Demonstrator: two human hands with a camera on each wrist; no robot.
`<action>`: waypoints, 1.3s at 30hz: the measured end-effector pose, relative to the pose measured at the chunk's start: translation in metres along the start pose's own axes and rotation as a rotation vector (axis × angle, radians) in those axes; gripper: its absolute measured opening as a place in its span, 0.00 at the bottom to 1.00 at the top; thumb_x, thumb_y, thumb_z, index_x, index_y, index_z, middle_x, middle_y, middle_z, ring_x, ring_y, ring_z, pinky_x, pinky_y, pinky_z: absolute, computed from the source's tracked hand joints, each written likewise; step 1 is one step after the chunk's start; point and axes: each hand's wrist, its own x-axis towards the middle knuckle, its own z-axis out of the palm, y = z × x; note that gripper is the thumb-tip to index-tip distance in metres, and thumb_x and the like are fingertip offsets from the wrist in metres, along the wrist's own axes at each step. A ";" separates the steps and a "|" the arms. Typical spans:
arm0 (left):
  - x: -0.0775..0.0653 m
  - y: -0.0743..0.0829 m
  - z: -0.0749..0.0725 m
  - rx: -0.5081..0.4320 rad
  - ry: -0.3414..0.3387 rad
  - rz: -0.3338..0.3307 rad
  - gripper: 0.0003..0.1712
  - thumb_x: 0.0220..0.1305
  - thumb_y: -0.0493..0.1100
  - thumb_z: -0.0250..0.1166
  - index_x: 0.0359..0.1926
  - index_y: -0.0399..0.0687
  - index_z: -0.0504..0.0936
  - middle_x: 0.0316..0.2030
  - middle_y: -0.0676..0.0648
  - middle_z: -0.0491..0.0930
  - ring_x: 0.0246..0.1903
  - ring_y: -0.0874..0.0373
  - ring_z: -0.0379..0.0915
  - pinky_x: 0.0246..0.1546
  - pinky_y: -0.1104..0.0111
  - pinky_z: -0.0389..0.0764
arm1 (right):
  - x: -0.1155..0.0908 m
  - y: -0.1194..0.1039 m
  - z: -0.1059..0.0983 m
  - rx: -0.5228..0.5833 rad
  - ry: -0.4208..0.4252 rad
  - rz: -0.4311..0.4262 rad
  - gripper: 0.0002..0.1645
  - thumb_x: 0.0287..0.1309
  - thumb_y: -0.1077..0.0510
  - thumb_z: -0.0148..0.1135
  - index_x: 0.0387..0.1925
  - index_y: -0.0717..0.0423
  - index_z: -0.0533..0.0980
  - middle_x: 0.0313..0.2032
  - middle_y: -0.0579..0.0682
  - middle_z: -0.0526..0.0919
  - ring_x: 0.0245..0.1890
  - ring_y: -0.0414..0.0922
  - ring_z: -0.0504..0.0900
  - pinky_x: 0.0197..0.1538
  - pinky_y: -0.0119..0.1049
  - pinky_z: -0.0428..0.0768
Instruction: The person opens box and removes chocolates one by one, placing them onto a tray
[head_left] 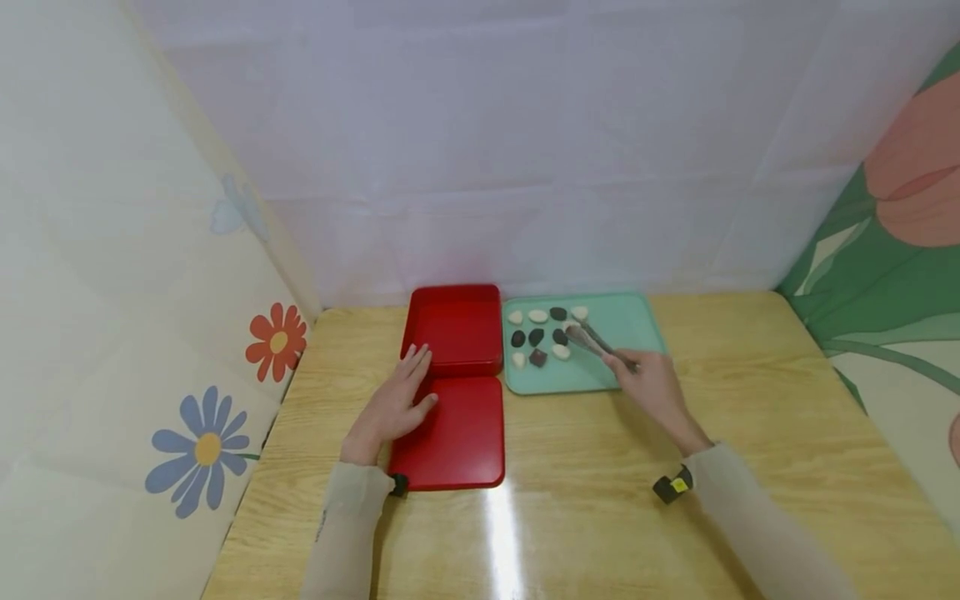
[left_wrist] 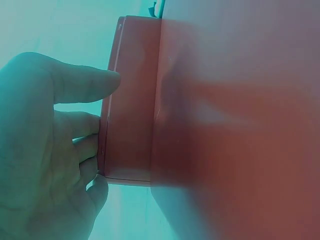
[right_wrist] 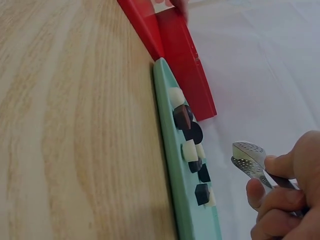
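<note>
My right hand (head_left: 651,385) grips metal tongs (head_left: 596,340) with perforated tips over the turquoise tray (head_left: 618,321). A pale piece shows at the tong tips in the head view. Small dark and white pieces, looking like chocolates, lie in rows on the tray's left half, among them a dark square one (head_left: 537,357) and a white oval one (head_left: 538,317). My left hand (head_left: 390,410) has its fingers extended at the left front corner of the red box (head_left: 453,321). Its thumb is spread above a flat red lid (head_left: 457,442). The left wrist view shows the fingertips at a red rim (left_wrist: 114,115).
The box stands at the back, beside the tray, with the lid in front of it on the wooden table (head_left: 577,492). A pale cloth wall (head_left: 480,150) rises directly behind them. Flower-patterned cloths (head_left: 900,250) hang at both sides.
</note>
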 end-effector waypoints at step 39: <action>0.000 -0.001 0.001 -0.001 -0.001 0.004 0.47 0.76 0.47 0.63 0.85 0.36 0.51 0.86 0.39 0.47 0.86 0.37 0.37 0.81 0.42 0.56 | -0.025 0.027 0.011 -0.024 -0.033 0.158 0.18 0.75 0.54 0.65 0.43 0.66 0.90 0.19 0.50 0.79 0.16 0.38 0.66 0.18 0.30 0.66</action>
